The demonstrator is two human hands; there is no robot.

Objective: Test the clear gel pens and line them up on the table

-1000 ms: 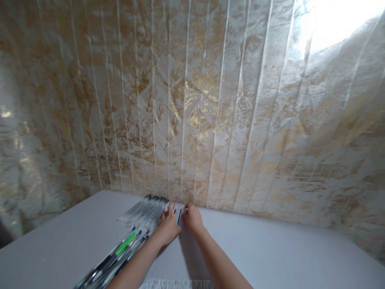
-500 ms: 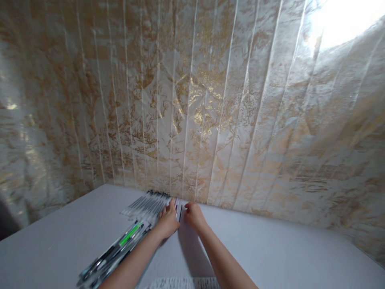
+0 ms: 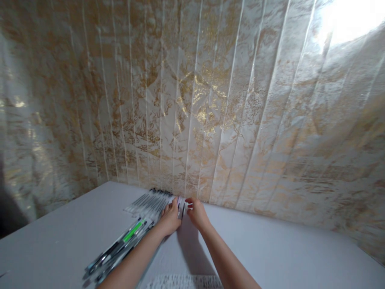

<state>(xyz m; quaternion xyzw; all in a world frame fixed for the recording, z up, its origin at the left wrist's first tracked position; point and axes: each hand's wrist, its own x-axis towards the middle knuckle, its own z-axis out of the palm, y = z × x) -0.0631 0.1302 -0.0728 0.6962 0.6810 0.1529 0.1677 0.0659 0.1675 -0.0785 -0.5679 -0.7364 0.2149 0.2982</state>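
Observation:
Near the back edge of the white table (image 3: 270,249), a row of slim clear pens with dark ends (image 3: 150,202) lies side by side. My left hand (image 3: 171,217) rests at the row's right end, thumb and forefinger apart around a few pens that it partly hides. A dark-cored pen (image 3: 183,210) lies in the gap between my hands. Just right of it is my right hand (image 3: 197,212), its fingers bent but apart, with nothing visible in them. A loose pile of pens (image 3: 111,257) lies left of my left forearm, including one bright green pen (image 3: 132,231).
A shiny silver and gold patterned curtain (image 3: 180,100) hangs right behind the table's back edge. At the bottom, between my forearms, shows part of a white strip with dark marks (image 3: 183,281), too blurred to make out.
The view has shifted slightly, so the table scene appears a bit higher and farther right. My right hand's fingers have spread beside the pen. My left hand stays at the row's end.

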